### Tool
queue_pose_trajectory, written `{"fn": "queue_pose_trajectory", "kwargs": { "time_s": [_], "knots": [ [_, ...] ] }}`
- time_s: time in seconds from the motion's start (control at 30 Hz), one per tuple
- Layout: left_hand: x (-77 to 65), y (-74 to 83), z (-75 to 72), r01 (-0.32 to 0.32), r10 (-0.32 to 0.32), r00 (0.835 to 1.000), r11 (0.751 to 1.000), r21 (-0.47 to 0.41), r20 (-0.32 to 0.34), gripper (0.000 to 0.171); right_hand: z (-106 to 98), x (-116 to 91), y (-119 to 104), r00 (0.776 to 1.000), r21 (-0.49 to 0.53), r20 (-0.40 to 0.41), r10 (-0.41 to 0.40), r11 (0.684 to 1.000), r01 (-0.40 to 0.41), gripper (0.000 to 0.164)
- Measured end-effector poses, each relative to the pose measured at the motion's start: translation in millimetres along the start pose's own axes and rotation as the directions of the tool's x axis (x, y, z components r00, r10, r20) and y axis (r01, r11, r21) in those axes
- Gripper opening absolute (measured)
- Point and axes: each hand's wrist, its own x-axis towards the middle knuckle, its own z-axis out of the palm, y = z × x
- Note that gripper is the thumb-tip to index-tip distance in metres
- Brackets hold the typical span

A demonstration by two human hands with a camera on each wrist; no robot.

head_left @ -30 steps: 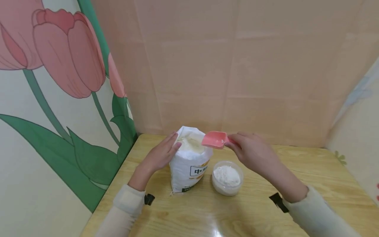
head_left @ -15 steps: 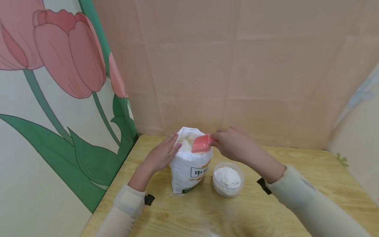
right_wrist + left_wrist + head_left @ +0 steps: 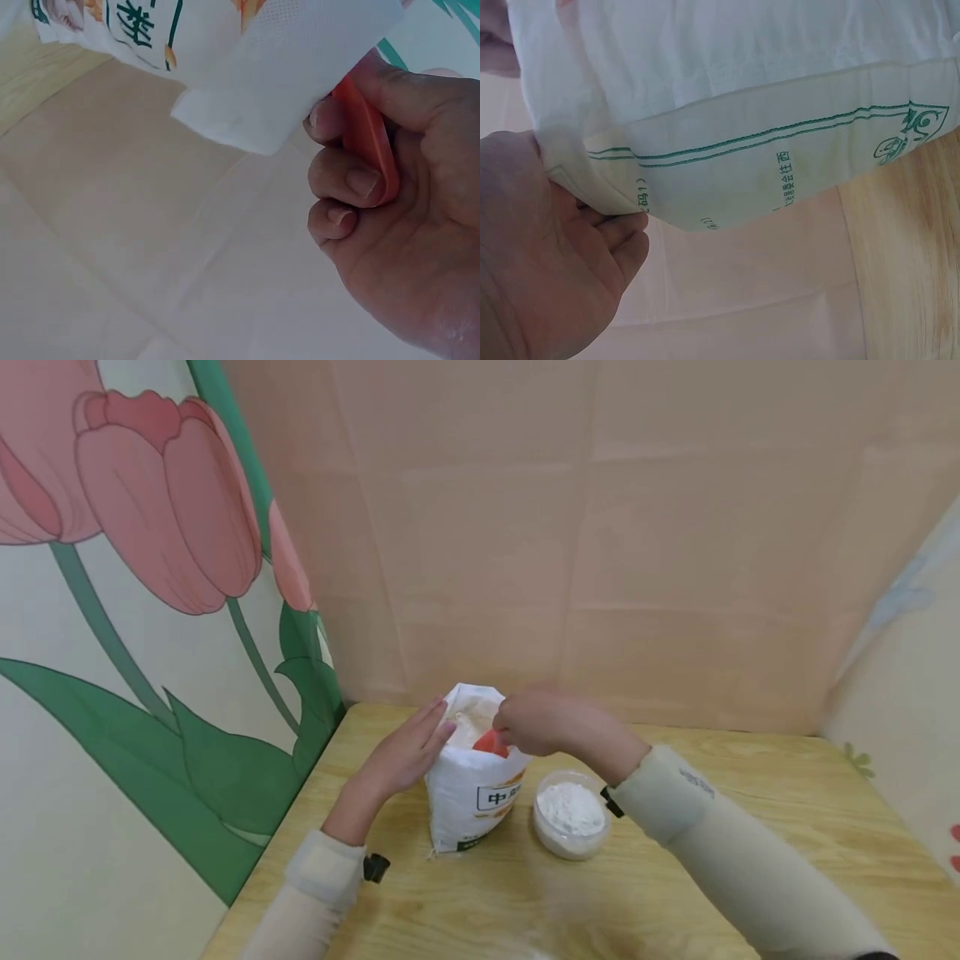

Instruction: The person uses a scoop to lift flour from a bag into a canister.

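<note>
A white flour bag point(image 3: 474, 793) with dark lettering stands upright on the table, its top open on pale flour. My left hand point(image 3: 401, 756) rests along the left of its rim, fingers mostly straight and thumb spread. In the left wrist view that hand point(image 3: 547, 247) lies against the bag, which hides part of the fingers. My right hand point(image 3: 543, 722) grips a pink-red scoop point(image 3: 492, 743) at the bag's mouth. The right wrist view shows its fingers curled round the scoop's handle point(image 3: 367, 142); the bag hides the bowl. Right of the bag sits a clear tub point(image 3: 572, 847) of white flour.
The wood-grain table point(image 3: 420, 902) meets a beige sheet point(image 3: 600, 568) hung behind it. On the left is a wall with painted tulips point(image 3: 168, 502). My right forearm passes just behind and right of the tub.
My right hand has moved left and slightly down, taking the scoop from beside the bag into its mouth. The left hand, the bag and the tub have kept their places.
</note>
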Motion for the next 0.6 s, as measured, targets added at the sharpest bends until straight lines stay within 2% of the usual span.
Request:
{"fn": "queue_pose_trajectory", "kwargs": {
  "time_s": [0.37,0.6],
  "knots": [
    [-0.9,-1.6,-1.6,-0.036,0.036,0.999,0.999,-0.018,0.006,0.071,8.6,40.7,-13.1,0.988,-0.061,0.148,-0.042,0.997,0.052,0.022],
    [-1.1,-2.5,-1.8,-0.037,0.037,0.999,0.999,-0.025,-0.001,0.064,16.6,46.9,-8.7,0.99,-0.067,0.114,-0.081,0.994,0.089,0.022]
  ]
}}
